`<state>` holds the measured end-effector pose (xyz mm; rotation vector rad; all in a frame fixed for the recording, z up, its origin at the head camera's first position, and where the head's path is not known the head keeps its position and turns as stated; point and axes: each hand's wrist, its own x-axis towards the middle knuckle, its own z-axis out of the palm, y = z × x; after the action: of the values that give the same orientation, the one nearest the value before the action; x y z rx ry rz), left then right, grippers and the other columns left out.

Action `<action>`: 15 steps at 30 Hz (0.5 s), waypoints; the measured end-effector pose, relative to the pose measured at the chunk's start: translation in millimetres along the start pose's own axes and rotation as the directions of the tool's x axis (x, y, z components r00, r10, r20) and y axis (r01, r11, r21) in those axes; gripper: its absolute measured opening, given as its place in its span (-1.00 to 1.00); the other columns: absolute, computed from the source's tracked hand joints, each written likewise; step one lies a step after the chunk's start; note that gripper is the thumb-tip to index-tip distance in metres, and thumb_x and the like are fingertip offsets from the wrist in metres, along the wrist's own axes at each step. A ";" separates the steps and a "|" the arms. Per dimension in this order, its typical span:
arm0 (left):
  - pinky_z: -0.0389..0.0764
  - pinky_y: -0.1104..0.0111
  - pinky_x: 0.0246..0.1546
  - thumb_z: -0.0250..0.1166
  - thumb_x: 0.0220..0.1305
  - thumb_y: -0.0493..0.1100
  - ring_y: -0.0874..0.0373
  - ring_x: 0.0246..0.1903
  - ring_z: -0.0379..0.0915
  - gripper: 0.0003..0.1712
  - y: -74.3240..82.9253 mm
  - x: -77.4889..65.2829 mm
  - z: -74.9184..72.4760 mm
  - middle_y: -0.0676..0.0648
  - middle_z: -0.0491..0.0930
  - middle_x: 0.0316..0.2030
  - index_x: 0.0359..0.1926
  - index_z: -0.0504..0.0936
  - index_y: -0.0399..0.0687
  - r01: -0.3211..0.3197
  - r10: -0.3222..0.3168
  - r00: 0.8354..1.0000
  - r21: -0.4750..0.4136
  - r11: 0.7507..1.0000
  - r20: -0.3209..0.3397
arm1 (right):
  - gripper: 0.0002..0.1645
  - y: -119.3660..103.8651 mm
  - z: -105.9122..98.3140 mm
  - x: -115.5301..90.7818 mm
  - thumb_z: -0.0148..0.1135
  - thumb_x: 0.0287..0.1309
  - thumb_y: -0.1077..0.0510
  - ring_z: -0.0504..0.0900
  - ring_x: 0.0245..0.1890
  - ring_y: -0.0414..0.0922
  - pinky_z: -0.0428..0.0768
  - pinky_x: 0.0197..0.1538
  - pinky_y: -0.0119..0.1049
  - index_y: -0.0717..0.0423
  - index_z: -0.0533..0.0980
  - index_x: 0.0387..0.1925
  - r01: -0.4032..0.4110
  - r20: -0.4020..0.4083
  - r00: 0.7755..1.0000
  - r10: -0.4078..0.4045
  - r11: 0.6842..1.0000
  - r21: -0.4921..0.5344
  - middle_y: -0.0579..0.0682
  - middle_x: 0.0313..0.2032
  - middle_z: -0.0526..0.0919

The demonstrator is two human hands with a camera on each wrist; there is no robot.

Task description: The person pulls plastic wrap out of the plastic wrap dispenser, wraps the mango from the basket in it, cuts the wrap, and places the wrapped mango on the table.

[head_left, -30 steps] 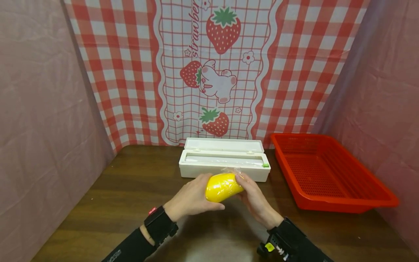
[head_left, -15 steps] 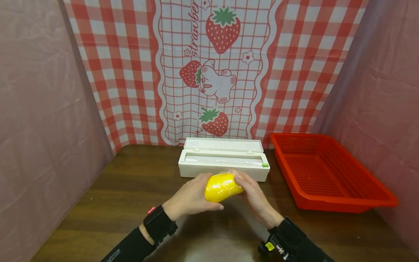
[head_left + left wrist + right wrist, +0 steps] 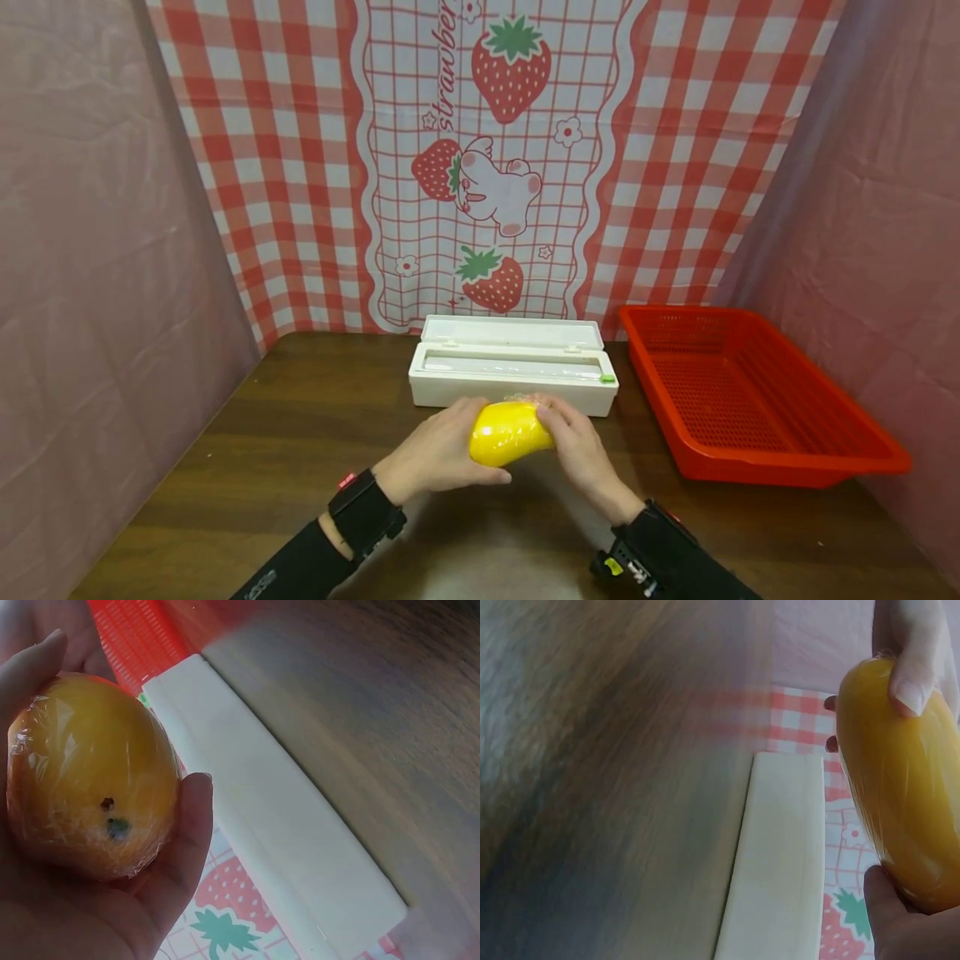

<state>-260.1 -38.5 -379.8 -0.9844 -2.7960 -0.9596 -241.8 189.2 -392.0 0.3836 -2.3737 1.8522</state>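
Note:
Between both hands, above the table, is a smooth yellow fruit (image 3: 504, 435), long and rounded like a mango, wrapped in clear cling film (image 3: 64, 742). My left hand (image 3: 438, 450) grips its left end with thumb and fingers. At the other end my right hand (image 3: 581, 454) holds the fruit, thumb on top and fingers mostly hidden behind. Bunched film shows at the back near the right fingertips. In the left wrist view, one end of the fruit (image 3: 112, 765) bears a dark spot and a green spot under creased film. The right wrist view shows its long side (image 3: 900, 780).
A white cling film dispenser (image 3: 487, 392) stands just behind the hands, lid (image 3: 510, 332) raised, with a green slider (image 3: 607, 378) at its right end. To the right lies a red plastic basket (image 3: 780, 458). A checked strawberry cloth (image 3: 300, 167) hangs behind the brown table (image 3: 300, 417).
The right hand has shifted slightly down and inward, and the fruit's right end has dipped a little. Loose film at the back sits lower. The left hand stays nearly still.

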 end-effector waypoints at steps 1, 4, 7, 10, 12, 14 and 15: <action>0.59 0.29 -0.12 0.57 -0.06 0.30 0.22 -0.17 0.44 -0.05 0.0 0.0 0.2 0.11 0.49 -0.04 0.27 0.37 0.09 -0.001 0.001 1.000 0.000 1.000 0.000 | -0.55 -0.1 0.4 -0.5 -0.10 0.60 -0.01 0.54 -0.18 0.02 0.53 -0.06 -0.28 0.16 0.53 0.20 0.023 -0.005 1.000 -0.023 0.999 -0.026 0.10 -0.07 0.61; 0.59 0.29 -0.12 0.56 -0.05 0.31 0.22 -0.17 0.44 -0.05 -0.3 0.3 1.0 0.10 0.49 -0.04 0.28 0.37 0.08 -0.007 0.007 1.000 0.007 1.000 0.001 | -0.54 -0.3 1.3 -1.9 -0.12 0.61 0.01 0.54 -0.18 0.00 0.54 -0.05 -0.27 0.16 0.52 0.24 0.072 -0.008 0.997 -0.073 0.995 -0.075 0.09 -0.05 0.63; 0.59 0.30 -0.12 0.56 -0.05 0.31 0.22 -0.18 0.44 -0.04 -0.3 0.4 1.3 0.09 0.49 -0.04 0.28 0.37 0.07 -0.015 0.015 1.000 0.012 1.000 0.005 | -0.55 0.0 1.5 -2.6 -0.13 0.60 0.05 0.54 -0.16 -0.02 0.54 -0.02 -0.24 0.17 0.51 0.26 0.108 -0.008 0.994 -0.110 0.988 -0.112 0.08 -0.01 0.64; 0.59 0.31 -0.12 0.55 -0.04 0.32 0.22 -0.18 0.44 -0.05 0.4 0.0 0.6 0.08 0.49 -0.04 0.28 0.37 0.06 -0.024 0.024 1.000 0.023 0.999 0.014 | -0.57 0.8 1.6 -3.2 -0.11 0.58 0.10 0.54 -0.16 -0.04 0.53 -0.02 -0.24 0.16 0.52 0.26 0.140 -0.012 0.990 -0.144 0.976 -0.165 0.06 0.04 0.65; 0.58 0.31 -0.12 0.55 -0.04 0.32 0.22 -0.18 0.44 -0.05 0.7 -0.5 -0.1 0.08 0.49 -0.04 0.29 0.37 0.06 -0.031 0.030 0.999 0.033 0.999 0.021 | -0.58 1.5 1.8 -3.4 -0.11 0.56 0.13 0.53 -0.18 -0.05 0.53 -0.05 -0.24 0.16 0.53 0.25 0.165 -0.006 0.985 -0.170 0.965 -0.203 0.05 0.05 0.66; 0.58 0.31 -0.11 0.55 -0.03 0.31 0.22 -0.18 0.43 -0.06 1.1 -0.7 -0.9 0.07 0.49 -0.04 0.28 0.38 0.05 -0.040 0.039 0.999 0.044 0.998 0.026 | -0.59 1.8 2.5 -3.7 -0.10 0.54 0.16 0.53 -0.19 -0.06 0.52 -0.08 -0.23 0.16 0.56 0.21 0.186 -0.001 0.981 -0.192 0.954 -0.235 0.05 0.04 0.66; 0.58 0.31 -0.11 0.55 -0.03 0.31 0.22 -0.17 0.43 -0.06 1.4 -0.8 -1.3 0.07 0.50 -0.04 0.28 0.39 0.05 -0.044 0.043 0.999 0.049 0.998 0.028 | -0.59 2.1 2.8 -3.8 -0.10 0.53 0.17 0.53 -0.20 -0.07 0.52 -0.09 -0.23 0.16 0.57 0.20 0.195 0.003 0.980 -0.201 0.949 -0.249 0.04 0.03 0.67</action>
<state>-258.9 -38.9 -378.3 -1.0552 -2.7932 -0.8734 -238.5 187.4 -395.7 0.5484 -2.4113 1.4462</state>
